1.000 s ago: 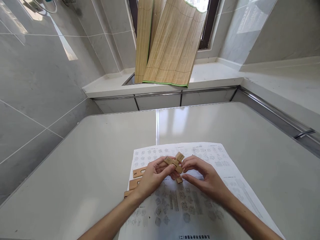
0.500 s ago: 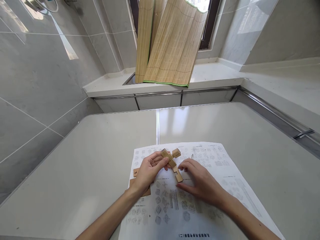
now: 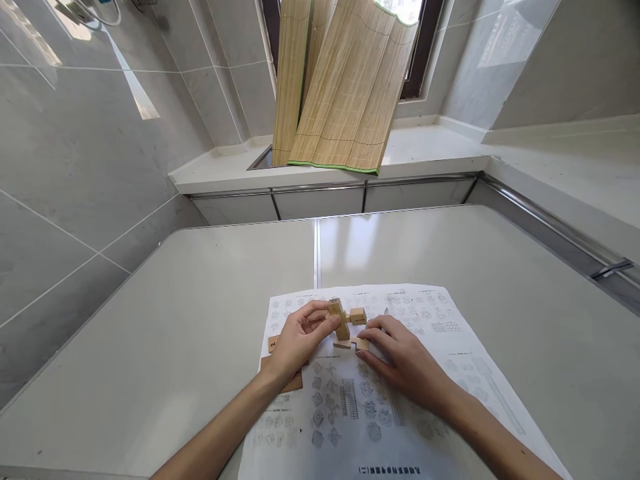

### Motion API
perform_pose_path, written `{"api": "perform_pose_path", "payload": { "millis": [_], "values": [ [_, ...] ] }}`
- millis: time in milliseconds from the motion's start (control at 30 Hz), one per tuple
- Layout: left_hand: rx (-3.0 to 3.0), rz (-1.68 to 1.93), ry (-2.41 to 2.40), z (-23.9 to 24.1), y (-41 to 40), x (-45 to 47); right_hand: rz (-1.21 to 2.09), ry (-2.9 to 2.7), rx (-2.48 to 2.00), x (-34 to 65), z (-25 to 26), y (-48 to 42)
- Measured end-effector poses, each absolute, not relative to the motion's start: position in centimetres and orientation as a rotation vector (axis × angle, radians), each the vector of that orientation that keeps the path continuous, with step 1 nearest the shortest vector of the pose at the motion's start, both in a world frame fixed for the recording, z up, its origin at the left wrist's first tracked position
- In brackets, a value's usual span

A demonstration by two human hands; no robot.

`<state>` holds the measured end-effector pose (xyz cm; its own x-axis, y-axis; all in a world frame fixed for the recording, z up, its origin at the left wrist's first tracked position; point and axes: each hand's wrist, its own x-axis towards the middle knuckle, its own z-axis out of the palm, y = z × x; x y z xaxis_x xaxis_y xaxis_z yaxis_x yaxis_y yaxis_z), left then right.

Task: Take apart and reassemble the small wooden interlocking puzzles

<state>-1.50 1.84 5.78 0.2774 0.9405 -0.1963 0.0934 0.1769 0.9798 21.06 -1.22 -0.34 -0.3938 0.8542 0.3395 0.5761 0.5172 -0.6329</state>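
Observation:
My left hand pinches a small assembly of crossed wooden puzzle bars, held upright above a printed instruction sheet. My right hand grips a separate notched wooden bar lying flat just below the assembly, fingertips closed on its right end. More wooden bars lie partly hidden under my left wrist at the sheet's left edge.
The sheet lies on a pale grey table with a seam down its middle. Beyond the table's far edge runs a white ledge with rolled bamboo mats leaning at a window. Tiled wall stands to the left.
The long bar has come away from the assembly and now lies flat under my right fingers. My left hand has turned the remaining crossed pieces upright.

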Motion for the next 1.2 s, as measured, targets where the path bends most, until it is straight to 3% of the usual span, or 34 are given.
{"api": "perform_pose_path", "payload": {
  "millis": [367, 533, 700, 1200],
  "values": [
    [1.222, 0.838, 1.120, 6.3, 1.9, -1.7, 0.942, -1.510, -1.386, 22.0, 1.0, -0.9],
    [1.221, 0.758, 1.066, 6.2, 1.8, -1.6, 1.391, -1.175, -1.168, 22.8, 1.8, -0.6],
    [1.237, 0.639, 0.906, 5.6, 1.1, -0.8, 1.555, -1.198, -1.014, 22.7, 1.8, -0.6],
    [1.234, 0.641, 0.902, 5.0, 0.8, -0.7, 1.494, -1.324, -0.997, 21.8, 1.5, -1.1]
  ]
}}
